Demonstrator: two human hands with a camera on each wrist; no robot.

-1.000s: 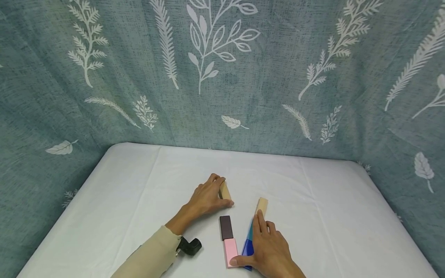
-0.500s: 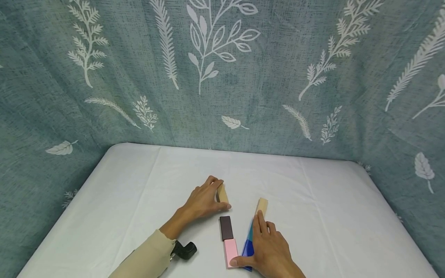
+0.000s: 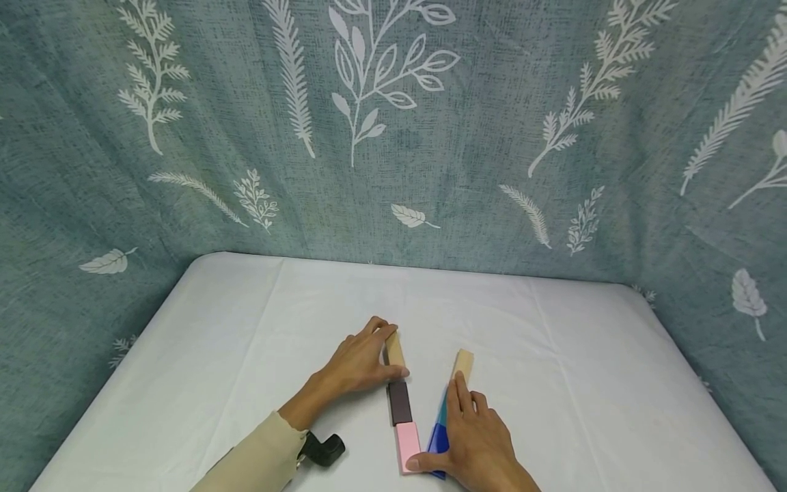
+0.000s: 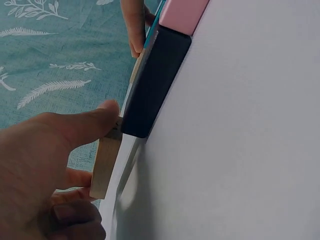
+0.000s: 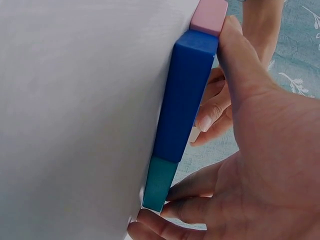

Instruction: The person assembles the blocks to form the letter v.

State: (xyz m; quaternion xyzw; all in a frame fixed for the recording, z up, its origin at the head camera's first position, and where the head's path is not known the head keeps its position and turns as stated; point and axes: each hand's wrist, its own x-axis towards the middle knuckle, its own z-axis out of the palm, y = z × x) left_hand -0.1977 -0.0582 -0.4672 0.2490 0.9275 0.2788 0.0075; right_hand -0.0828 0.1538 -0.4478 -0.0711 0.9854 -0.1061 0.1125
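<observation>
My left hand (image 3: 363, 360) pinches a plain wooden block (image 3: 395, 350) between thumb and fingers. The block's near end sits at the far end of a dark brown block (image 3: 399, 403); the thumb hides whether they touch. Below the dark block, a pink block (image 3: 406, 441) continues the row. My right hand (image 3: 484, 437) lies with fairly straight fingers over a second row: a blue block (image 3: 438, 439), a teal block (image 5: 161, 182) and a light wooden block (image 3: 464, 362). Its thumb rests on the pink block's near end, and its fingertips touch the second row.
A white cloth covers the table (image 3: 590, 383). Behind and around it hangs a green curtain (image 3: 467, 171) with white leaf prints. A black wrist device (image 3: 324, 449) sits at the left sleeve (image 3: 255, 454), left of the blocks.
My left hand has drawn the wooden block toward me, closing the gap to the dark brown block. The right hand and the other blocks stay where they were.
</observation>
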